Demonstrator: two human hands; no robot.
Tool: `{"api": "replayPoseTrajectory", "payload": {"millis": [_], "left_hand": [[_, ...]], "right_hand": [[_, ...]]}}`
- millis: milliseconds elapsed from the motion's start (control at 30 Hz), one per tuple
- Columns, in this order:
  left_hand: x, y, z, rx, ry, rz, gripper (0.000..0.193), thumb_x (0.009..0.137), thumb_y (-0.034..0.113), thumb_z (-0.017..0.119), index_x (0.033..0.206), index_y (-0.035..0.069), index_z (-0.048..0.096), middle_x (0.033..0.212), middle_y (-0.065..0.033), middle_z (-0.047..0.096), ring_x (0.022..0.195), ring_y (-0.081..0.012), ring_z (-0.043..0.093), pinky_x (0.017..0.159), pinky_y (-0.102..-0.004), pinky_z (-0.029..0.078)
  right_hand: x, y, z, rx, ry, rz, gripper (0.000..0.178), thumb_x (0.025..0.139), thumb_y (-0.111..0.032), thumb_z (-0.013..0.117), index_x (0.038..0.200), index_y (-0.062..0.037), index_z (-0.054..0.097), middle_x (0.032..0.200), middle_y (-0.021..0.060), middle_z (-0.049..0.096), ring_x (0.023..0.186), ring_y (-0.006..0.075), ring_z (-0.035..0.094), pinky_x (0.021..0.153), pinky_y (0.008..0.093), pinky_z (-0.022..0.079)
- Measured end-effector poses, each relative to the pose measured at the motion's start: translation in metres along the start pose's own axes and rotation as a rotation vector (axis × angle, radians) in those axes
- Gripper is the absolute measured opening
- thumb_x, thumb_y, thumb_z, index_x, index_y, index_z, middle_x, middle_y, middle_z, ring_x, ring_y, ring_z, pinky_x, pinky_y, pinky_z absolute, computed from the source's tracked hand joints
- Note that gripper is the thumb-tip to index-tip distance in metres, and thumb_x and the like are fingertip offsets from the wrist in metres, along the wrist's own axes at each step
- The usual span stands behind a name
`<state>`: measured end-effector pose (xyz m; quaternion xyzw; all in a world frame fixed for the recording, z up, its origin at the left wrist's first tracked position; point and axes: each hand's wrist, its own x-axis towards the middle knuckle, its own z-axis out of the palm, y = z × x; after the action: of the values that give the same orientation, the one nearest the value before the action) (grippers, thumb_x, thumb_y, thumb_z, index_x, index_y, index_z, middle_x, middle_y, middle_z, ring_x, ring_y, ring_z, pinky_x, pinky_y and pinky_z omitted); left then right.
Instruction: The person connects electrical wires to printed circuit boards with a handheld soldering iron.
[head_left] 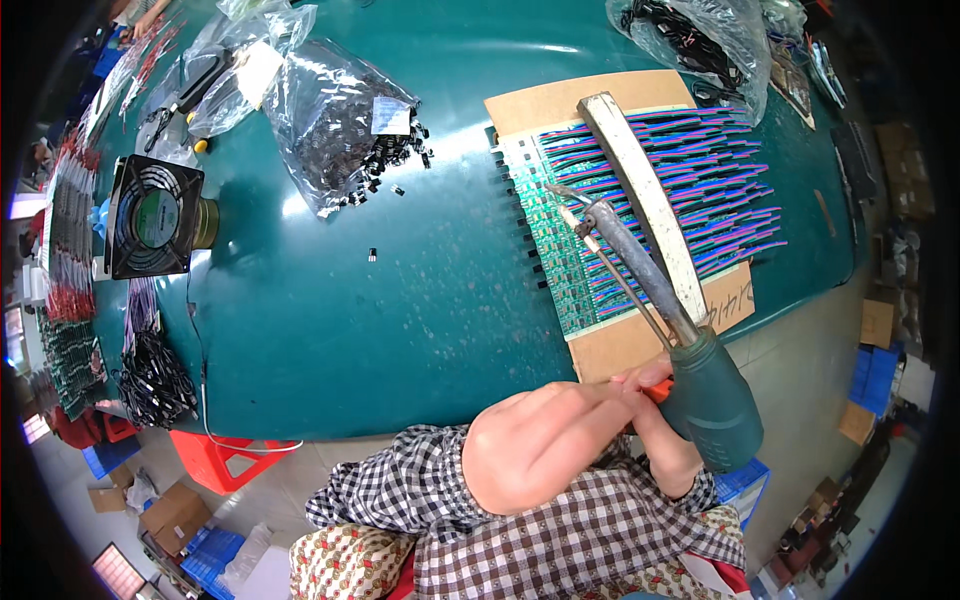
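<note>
The right hand is closed on a soldering gun beside its orange trigger, partly hidden behind the green grip. The left hand is narrow, its fingers bunched against the right; whether it pinches anything I cannot tell. The gun's metal barrel slants up and leftward over 1 worn white bar, its tip above or on a row of green circuit boards; contact is unclear. Blue, pink and black wires extend rightward from the boards, under the bar. Cardboard lies beneath on the green tabletop. Farther left are a plastic bag spilling black components and a black-framed fan.
</note>
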<state>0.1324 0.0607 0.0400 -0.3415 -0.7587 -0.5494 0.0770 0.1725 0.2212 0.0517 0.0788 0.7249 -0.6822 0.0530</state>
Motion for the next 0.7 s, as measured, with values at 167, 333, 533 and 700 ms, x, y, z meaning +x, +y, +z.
{"api": "replayPoseTrajectory", "payload": {"millis": [167, 333, 533, 700], "left_hand": [[0.005, 0.005, -0.013, -0.507, 0.028, -0.713, 0.019, 0.074, -0.009, 0.058, 0.093, -0.007, 0.057, 0.089, -0.0145, 0.058, 0.079, -0.0181, 0.062, 0.067, -0.0235, 0.053], [-0.002, 0.006, -0.005, -0.712, 0.071, -0.849, 0.015, 0.077, -0.006, 0.055, 0.092, -0.005, 0.059, 0.083, -0.0109, 0.059, 0.074, -0.0133, 0.062, 0.061, -0.0201, 0.051], [0.005, 0.005, -0.019, -0.423, -0.066, -0.648, 0.011, 0.079, -0.005, 0.055, 0.089, -0.007, 0.058, 0.085, -0.0132, 0.060, 0.074, -0.0162, 0.062, 0.064, -0.0234, 0.053], [0.003, -0.023, -0.010, -0.632, 0.307, -0.991, 0.011, 0.081, 0.003, 0.057, 0.087, -0.006, 0.055, 0.080, -0.0128, 0.061, 0.071, -0.0147, 0.061, 0.063, -0.0234, 0.051]], "right_hand": [[0.008, -0.015, 0.014, -0.030, 0.157, 0.142, 0.025, 0.075, 0.009, 0.054, 0.094, -0.0018, 0.043, 0.085, 0.0061, 0.047, 0.078, 0.0164, 0.054, 0.077, 0.0374, 0.047], [0.010, -0.010, 0.012, -0.048, 0.011, 0.065, 0.025, 0.075, 0.008, 0.054, 0.095, -0.0017, 0.043, 0.086, 0.0058, 0.048, 0.078, 0.0152, 0.054, 0.077, 0.0367, 0.047], [0.009, -0.012, 0.011, -0.076, -0.015, 0.065, 0.025, 0.075, 0.008, 0.053, 0.096, -0.0010, 0.044, 0.088, 0.0083, 0.050, 0.079, 0.0169, 0.055, 0.078, 0.0354, 0.046], [-0.008, -0.010, -0.001, 0.050, 0.256, 0.035, 0.031, 0.075, -0.008, 0.053, 0.103, -0.0011, 0.042, 0.087, 0.0091, 0.048, 0.077, 0.0208, 0.053, 0.074, 0.0380, 0.045]]}}
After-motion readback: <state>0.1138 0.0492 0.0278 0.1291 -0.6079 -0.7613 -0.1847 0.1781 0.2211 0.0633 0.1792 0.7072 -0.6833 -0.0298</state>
